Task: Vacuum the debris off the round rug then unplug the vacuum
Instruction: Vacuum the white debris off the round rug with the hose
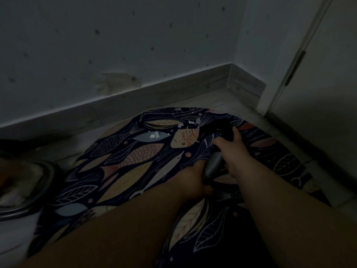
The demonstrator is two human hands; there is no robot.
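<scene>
A round dark rug (123, 163) printed with fish and leaves lies on the floor in dim light. White scraps of debris (154, 135) sit on a grey fish, and smaller white bits (190, 122) lie farther back. My right hand (230, 146) grips the black nozzle end (222, 130) of the vacuum hose, which points toward the far debris. My left hand (193, 178) holds the grey ribbed hose (213, 166) just behind it. The vacuum body and its plug are out of sight.
A stained wall with a pale skirting board (135, 97) runs behind the rug to a corner. A door frame (274, 89) stands at the right. A round metal-rimmed object (32, 198) sits at the left edge, beside the rug.
</scene>
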